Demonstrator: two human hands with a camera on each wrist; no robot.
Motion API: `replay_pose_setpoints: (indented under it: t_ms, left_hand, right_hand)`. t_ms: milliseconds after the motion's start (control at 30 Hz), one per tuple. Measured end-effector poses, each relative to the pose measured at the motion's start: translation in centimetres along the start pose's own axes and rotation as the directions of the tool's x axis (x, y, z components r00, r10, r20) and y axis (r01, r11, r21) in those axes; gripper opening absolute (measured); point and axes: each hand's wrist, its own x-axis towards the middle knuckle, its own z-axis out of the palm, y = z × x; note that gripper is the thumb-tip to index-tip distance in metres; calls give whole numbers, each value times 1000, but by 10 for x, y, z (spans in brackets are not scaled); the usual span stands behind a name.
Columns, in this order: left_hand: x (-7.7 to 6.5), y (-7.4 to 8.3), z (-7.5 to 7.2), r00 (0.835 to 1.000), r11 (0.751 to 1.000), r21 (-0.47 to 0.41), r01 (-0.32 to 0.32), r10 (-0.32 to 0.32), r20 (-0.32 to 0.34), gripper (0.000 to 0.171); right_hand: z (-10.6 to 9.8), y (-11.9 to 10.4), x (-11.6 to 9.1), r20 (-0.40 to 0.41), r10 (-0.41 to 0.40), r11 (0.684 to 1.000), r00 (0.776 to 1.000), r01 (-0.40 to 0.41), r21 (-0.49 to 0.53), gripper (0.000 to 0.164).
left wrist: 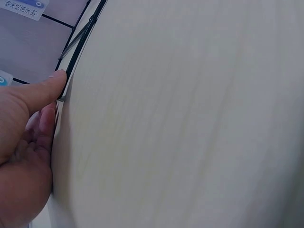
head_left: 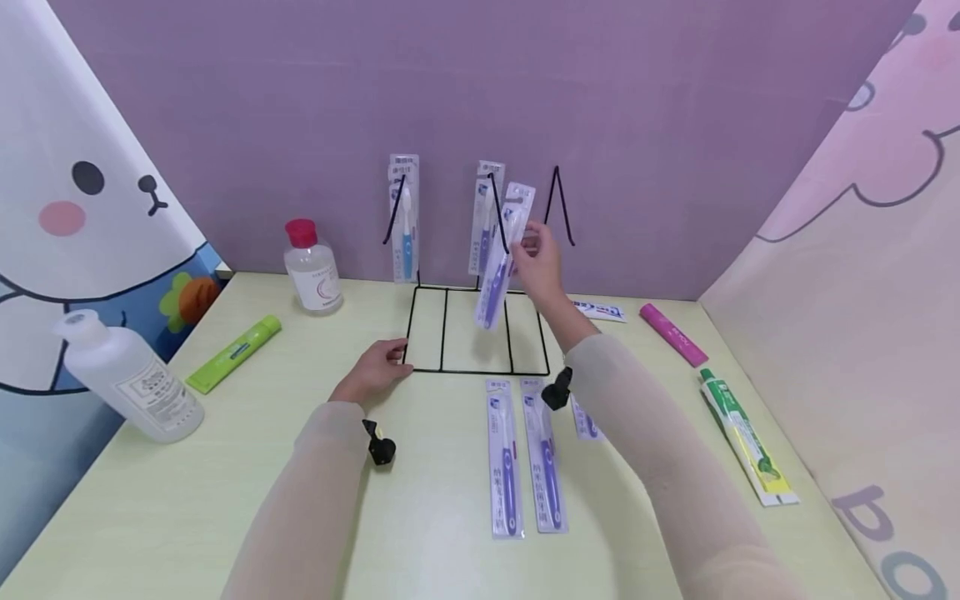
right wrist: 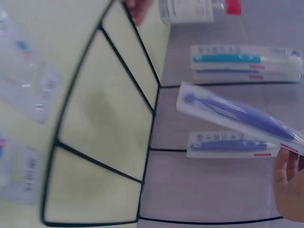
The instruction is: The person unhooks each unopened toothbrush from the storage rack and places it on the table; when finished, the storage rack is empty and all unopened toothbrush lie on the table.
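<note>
My right hand holds a packaged purple toothbrush by its edge, tilted, at the middle hook of a black wire display rack. In the right wrist view this toothbrush hangs in front of another purple packaged toothbrush. That one is on the middle hook. A blue packaged toothbrush hangs on the left hook; the right hook bears none. My left hand pinches the rack's front left corner, its thumb on the wire in the left wrist view.
Several packaged toothbrushes lie in front of the rack. To the left stand a red-capped bottle and a white pump bottle, near a green tube. Toothpaste tubes and a pink tube lie right. A purple wall stands behind.
</note>
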Motion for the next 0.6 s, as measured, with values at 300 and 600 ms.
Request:
replay_pose_setpoints:
  t_ms: [300,600]
  left_hand:
    - [2,-1,1,1000,1000,-4,10,-10,6,58]
    - [2,-1,0,1000,1000,-9,2,-2,11,58]
  right_hand:
    - [2,23,-64,300,335,932,893,-361,32,44]
    - [23,50,-133,482,545,821,686,-554,-140,54]
